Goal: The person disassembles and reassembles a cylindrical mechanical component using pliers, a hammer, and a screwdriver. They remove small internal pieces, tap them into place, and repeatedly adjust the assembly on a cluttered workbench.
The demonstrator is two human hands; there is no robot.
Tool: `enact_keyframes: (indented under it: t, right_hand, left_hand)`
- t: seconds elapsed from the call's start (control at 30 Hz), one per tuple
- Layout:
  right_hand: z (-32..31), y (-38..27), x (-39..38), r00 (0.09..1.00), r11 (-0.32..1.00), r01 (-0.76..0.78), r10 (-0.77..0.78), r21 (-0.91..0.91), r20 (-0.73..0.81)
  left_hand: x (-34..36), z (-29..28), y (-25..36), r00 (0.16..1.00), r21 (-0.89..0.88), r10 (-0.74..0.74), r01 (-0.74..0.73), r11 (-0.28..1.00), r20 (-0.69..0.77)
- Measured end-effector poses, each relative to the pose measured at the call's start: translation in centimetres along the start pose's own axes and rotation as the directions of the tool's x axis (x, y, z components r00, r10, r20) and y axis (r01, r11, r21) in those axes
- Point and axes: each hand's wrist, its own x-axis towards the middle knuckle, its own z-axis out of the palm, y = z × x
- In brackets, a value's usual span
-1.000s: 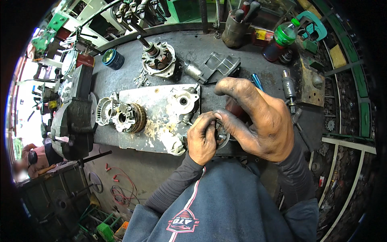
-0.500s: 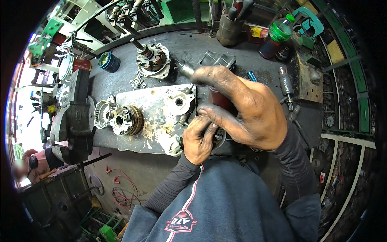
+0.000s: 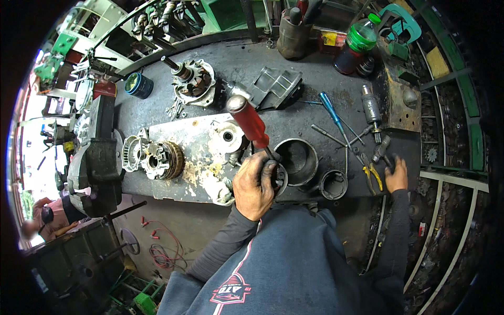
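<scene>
My left hand is closed around the shaft of a red-handled screwdriver, whose handle points up. The tool's tip is hidden behind my fingers, beside a round metal part at the bench edge. Far to the right, my right hand has its fingers wrapped on the handle of a hammer lying on the bench. Yellow-handled pliers lie just left of that hand. Between my hands stand a wide metal cylinder and a smaller metal cup.
A pale, worn board carries a housing with stacked rings and a flanged part. Behind are a finned rotor, a black cover and a bottle. A blue screwdriver lies right; a vise stands left.
My right hand has left the spot above my left hand and moved far right onto the hammer. The red screwdriver, mostly hidden before, now shows upright in my left hand.
</scene>
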Motion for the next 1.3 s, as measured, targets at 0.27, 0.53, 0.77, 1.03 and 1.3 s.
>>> enact_keyframes:
  t: [0.27, 0.53, 0.77, 1.03, 1.3]
  right_hand:
    - [1.3, 0.6, 1.6, 0.982, 0.976, 0.186, -0.187, -0.110, -0.002]
    - [-3.4, -2.7, 0.1, 0.999, 0.958, 0.053, -0.053, 0.283, -0.008]
    - [-20.4, -15.3, -6.4, 0.736, 0.633, 0.676, -0.563, 0.376, -0.375]
    - [-32.1, -27.8, -7.4, 0.309, 0.264, 0.951, -0.805, 0.160, -0.506]
    - [-33.5, -31.5, -7.0, 0.196, 0.190, 0.981, -0.947, 0.050, -0.255]
  left_hand:
    - [0.4, 0.0, 0.2, 0.997, 0.051, 0.070, -0.072, 0.996, 0.038]
    - [0.2, 0.1, -0.1, 0.996, 0.051, 0.086, -0.085, 0.995, -0.016]
    - [-0.1, 0.3, -0.4, 0.993, 0.042, 0.116, -0.115, 0.993, -0.034]
    - [-0.3, 0.6, -0.9, 0.986, -0.022, 0.136, -0.139, 0.990, -0.097]
    - [-0.3, 0.6, -1.1, 0.986, -0.008, 0.135, -0.137, 0.991, -0.092]
